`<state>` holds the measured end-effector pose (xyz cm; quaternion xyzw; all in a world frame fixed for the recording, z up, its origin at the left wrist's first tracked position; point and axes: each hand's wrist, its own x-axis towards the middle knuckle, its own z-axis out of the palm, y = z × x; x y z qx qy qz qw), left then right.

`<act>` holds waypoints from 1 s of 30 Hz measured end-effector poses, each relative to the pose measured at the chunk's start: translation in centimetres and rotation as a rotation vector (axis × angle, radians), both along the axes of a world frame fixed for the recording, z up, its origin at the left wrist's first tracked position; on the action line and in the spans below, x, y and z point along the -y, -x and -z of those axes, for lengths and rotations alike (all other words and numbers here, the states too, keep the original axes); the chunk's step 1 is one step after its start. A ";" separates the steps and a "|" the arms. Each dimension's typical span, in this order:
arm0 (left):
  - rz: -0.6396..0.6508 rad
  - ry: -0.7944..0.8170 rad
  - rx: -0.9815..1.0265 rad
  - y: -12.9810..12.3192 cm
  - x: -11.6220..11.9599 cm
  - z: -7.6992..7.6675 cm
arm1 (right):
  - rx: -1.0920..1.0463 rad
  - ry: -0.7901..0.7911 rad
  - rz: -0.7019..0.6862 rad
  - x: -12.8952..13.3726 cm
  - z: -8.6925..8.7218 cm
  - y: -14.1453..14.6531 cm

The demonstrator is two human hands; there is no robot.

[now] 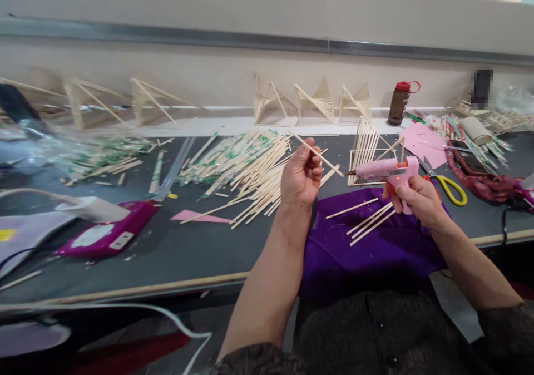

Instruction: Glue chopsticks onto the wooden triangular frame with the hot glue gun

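My left hand [301, 173] is closed on a thin wooden chopstick [323, 157] that slants down to the right. A pink hot glue gun [384, 169] is gripped in my right hand [419, 200], its nozzle at the chopstick's lower end; whether they touch I cannot tell. Behind the gun stands a frame of glued sticks [365, 141], partly hidden by it. Several loose sticks [371, 220] lie on a purple cloth [329, 247] below my hands. To the left of my left hand spreads a pile of bare chopsticks [261, 183].
Yellow-handled scissors [453, 190] and a pink sheet [425, 141] lie at the right, near a red-capped bottle [398, 103]. Finished-looking stick frames [315, 105] line the wall. Wrapped chopsticks [233, 155] cover the table's middle; a magenta power strip [110, 233] sits left.
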<state>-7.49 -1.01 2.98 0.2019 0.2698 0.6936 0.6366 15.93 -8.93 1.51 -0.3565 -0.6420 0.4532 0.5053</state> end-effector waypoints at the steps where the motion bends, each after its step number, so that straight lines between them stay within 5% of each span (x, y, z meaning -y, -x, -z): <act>1: -0.001 0.003 0.000 -0.1 0.1 -0.1 | 0.002 -0.004 -0.007 0.0 0.1 0.0; 20: -0.013 -0.036 -0.035 0.3 -0.6 0.9 | -0.002 0.024 0.018 -0.3 0.8 -0.1; 30: -0.039 0.009 -0.046 0.0 -0.1 0.2 | -0.014 0.054 0.022 0.2 -0.7 0.5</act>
